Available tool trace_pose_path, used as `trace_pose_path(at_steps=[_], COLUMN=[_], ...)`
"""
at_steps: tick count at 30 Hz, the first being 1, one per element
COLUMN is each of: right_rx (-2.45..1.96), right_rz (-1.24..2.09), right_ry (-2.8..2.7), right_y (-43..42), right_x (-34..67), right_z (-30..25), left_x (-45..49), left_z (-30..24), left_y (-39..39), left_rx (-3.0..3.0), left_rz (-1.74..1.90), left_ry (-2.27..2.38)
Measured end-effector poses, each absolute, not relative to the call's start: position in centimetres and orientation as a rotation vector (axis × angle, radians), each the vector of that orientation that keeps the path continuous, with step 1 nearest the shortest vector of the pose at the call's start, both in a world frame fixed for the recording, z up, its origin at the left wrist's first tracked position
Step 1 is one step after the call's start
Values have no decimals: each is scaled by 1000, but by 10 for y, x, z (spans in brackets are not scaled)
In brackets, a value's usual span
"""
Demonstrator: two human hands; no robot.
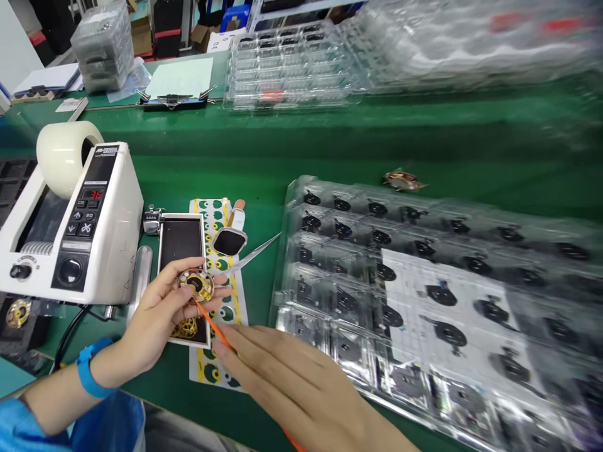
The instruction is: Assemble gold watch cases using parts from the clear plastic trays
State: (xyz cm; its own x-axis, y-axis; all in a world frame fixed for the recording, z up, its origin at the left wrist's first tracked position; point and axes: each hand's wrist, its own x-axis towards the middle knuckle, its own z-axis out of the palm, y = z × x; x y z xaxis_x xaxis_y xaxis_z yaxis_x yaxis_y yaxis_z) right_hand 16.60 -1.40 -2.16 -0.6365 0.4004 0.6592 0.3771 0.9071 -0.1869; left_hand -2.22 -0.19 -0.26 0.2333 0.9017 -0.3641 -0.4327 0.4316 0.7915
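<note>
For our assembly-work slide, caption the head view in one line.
Left hand holds a round gold part; right hand points an orange stick at it, beside a tape dispenser.

Beyond your left fingers the green bench runs away from you to a second green surface behind it. Far past your fingertips, stacks of clear trays line that surface, blurred off to the right. Up and to the left of your fingers you have a wrapped stack, cardboard boxes and a white wall. The light is bright and even, glinting on the plastic
</note>
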Motion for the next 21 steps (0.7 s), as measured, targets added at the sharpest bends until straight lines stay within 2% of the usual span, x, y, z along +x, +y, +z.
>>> trace_pose_path(at_steps=[4, 8, 21], right_rx=[-771, -806, -618], right_rz=[286, 323, -251], right_ry=[-2075, -1991, -2265], right_y=[-13, -12, -13], right_x=[167, 160, 147], right_z=[-14, -18, -28], left_x=[-21, -18, -14], left_z=[-4, -6, -6], left_y=[-5, -9, -4], left_rx=[666, 698, 597], left_rz=[949, 927, 890], left_ry=[873, 800, 976])
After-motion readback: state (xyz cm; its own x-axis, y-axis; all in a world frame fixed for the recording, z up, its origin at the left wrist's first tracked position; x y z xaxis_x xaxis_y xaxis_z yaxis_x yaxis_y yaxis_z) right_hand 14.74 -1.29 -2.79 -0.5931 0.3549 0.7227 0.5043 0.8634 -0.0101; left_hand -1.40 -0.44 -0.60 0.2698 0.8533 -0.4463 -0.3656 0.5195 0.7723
